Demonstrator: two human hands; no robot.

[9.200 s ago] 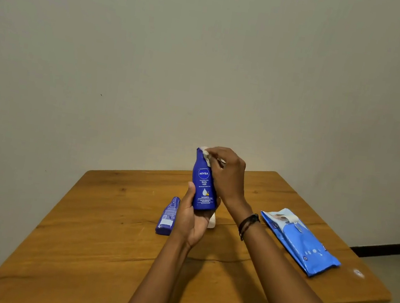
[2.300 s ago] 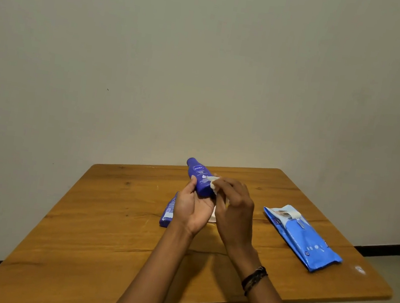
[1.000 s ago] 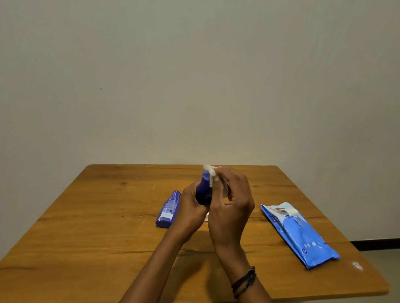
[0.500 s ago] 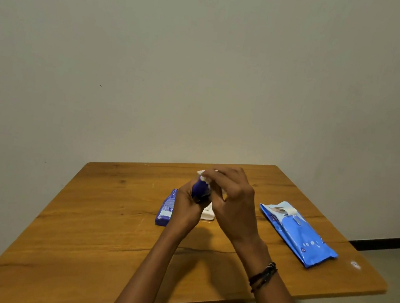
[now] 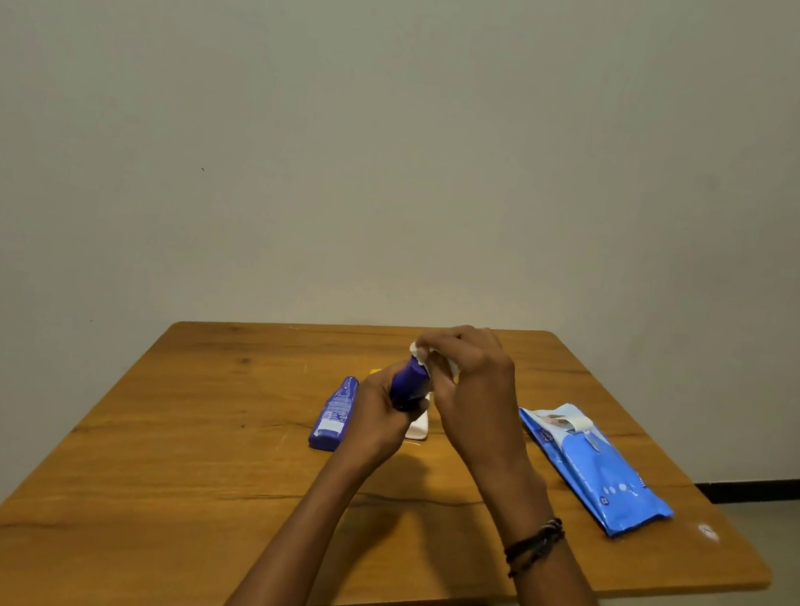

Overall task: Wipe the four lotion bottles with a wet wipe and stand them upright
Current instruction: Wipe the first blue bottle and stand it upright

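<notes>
Bottle (image 5: 406, 385) gripped in left hand (image 5: 377, 421) — right hand (image 5: 474, 397) pinches wet wipe (image 5: 419, 353) against its top.

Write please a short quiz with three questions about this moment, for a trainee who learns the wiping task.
1. True or false: the wipes pack lies on the table, to the right of both hands.
2. What does the left hand grip? A) the dark blue bottle B) the wipes pack C) nothing
3. Fill in: the right hand holds a white ____ at that bottle's top.
Key: 1 true; 2 A; 3 wipe.
</notes>
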